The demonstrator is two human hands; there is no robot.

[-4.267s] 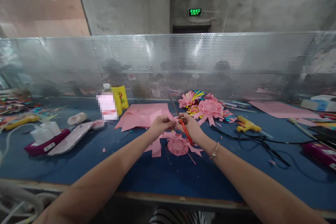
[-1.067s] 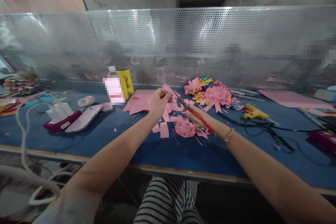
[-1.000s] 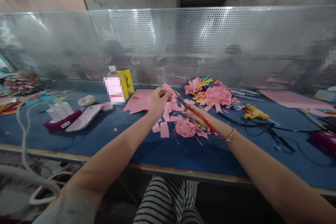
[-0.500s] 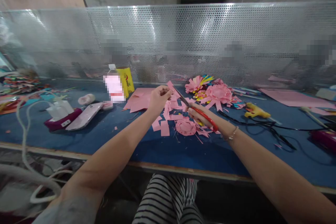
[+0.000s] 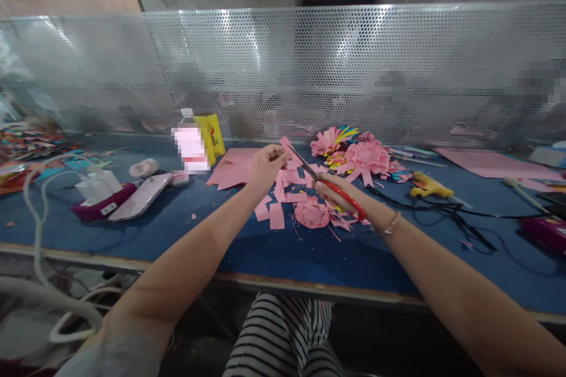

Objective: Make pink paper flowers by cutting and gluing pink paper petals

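Pinched between the fingertips of my left hand point(image 5: 267, 164) is a small strip of pink paper point(image 5: 284, 142), its top end sticking up. My right hand point(image 5: 329, 187) is closed round the red handles of a pair of scissors point(image 5: 341, 191). Their blades point up and left, right beside the strip; whether they touch it I cannot tell. Beneath both hands lie loose pink paper pieces point(image 5: 277, 216) and a round pink paper flower point(image 5: 312, 212). Larger pink paper flowers point(image 5: 368, 156) stand behind my right hand. Flat pink sheets point(image 5: 232, 165) lie behind my left wrist.
On the left are a phone point(image 5: 140, 197), a purple power strip point(image 5: 104, 203) with white plugs, a bottle point(image 5: 191, 144) and a yellow packet point(image 5: 214, 136). A yellow glue gun point(image 5: 430, 186) and black cables point(image 5: 464, 221) lie right. A perforated metal screen point(image 5: 283, 41) closes the back.
Both hands hold almost the same pose, with the scissors still beside the pink strip. The whole view has shifted very slightly.
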